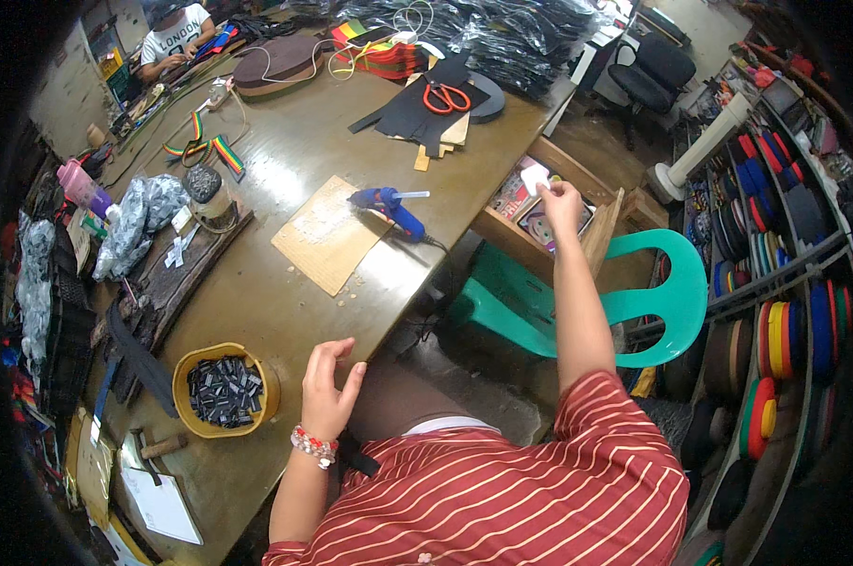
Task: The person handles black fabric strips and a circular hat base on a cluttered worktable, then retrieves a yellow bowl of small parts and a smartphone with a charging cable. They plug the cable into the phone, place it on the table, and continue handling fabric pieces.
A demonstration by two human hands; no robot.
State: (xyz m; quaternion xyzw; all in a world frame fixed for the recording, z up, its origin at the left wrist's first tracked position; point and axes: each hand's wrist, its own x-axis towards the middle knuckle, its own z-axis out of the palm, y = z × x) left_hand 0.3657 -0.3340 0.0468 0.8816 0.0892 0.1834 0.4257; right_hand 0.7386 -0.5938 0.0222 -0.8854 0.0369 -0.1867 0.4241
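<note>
My right hand [562,208] pinches a small white flat piece [534,179], too small to name, above an open wooden drawer [547,151]. Inside the drawer lie packets and a tin-like box, partly hidden by the hand. My left hand [328,389] is at the table's near edge, empty, its fingers loosely bent and thumb apart. On the table, a blue glue gun [389,209] with a clear glue stick rests at the edge of a glue-spotted cardboard sheet [324,269]. Left of my left hand stands a yellow tub [270,401] filled with small dark pieces.
A green plastic chair [676,325] stands below the drawer. Orange-handled scissors [445,97] lie on black sheets at the back. A hammer [162,446], a jar [209,200] and plastic bags edge the table's left. Shelves of webbing rolls [775,340] line the right; a person [176,42] sits far left.
</note>
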